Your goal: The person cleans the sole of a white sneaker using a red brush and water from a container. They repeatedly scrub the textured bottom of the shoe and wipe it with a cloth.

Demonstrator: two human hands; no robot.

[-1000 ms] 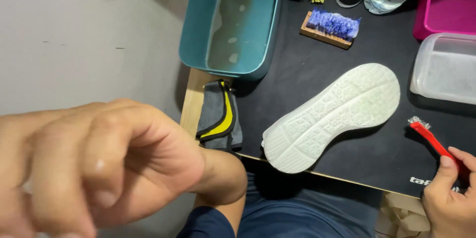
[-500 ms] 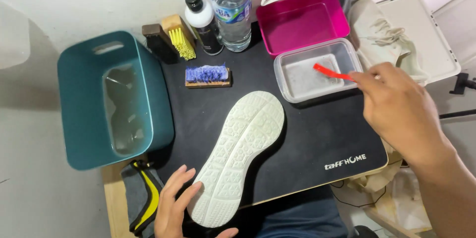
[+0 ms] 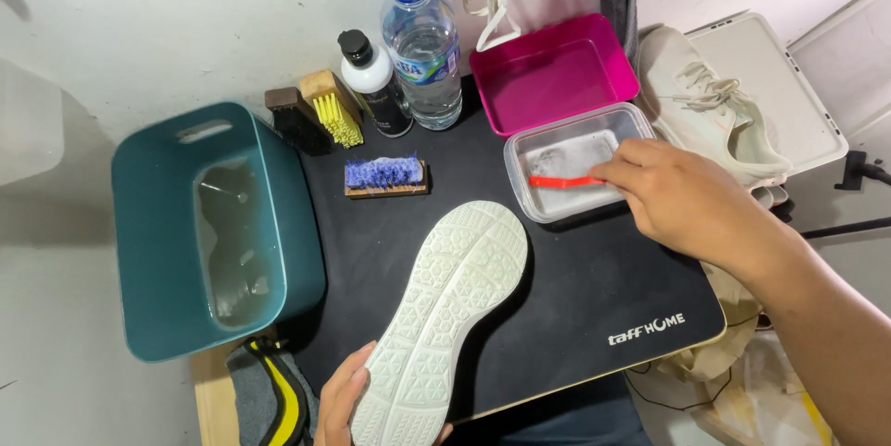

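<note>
Right hand (image 3: 691,200): at 3 o'clock of the mat, fingers bunched and pinching the handle of a red brush (image 3: 564,180). The brush lies level, its far end pointing toward 9 o'clock, inside the clear tray (image 3: 524,188).

Left hand (image 3: 342,400): at 6 o'clock, fingers curled round the heel end of the white shoe (image 3: 444,316); thumb hidden under the sole.

White shoe: sole up on the black mat (image 3: 575,288), toe toward 1 o'clock, heel over the near edge.

Clear tray: shallow, rectangular, at 2 o'clock of the shoe, touching the pink tray (image 3: 557,70) behind it at 12 o'clock.

Blue-bristled brush (image 3: 386,175): wooden block, bristles up, at 11 o'clock of the shoe, apart from it.

Teal tub (image 3: 167,242): at 9 o'clock, water inside, just beside the mat's edge.

Back row, 12 o'clock: dark brush (image 3: 292,116), yellow-bristled brush (image 3: 332,107), black-capped bottle (image 3: 371,84), clear water bottle (image 3: 422,42) with blue cap, close together.

Second white shoe (image 3: 710,98): upright, laces showing, at 2 o'clock beyond the trays, on a white lid (image 3: 789,84).

Grey and yellow cloth (image 3: 274,395): at 7 o'clock, beside the left hand.
</note>
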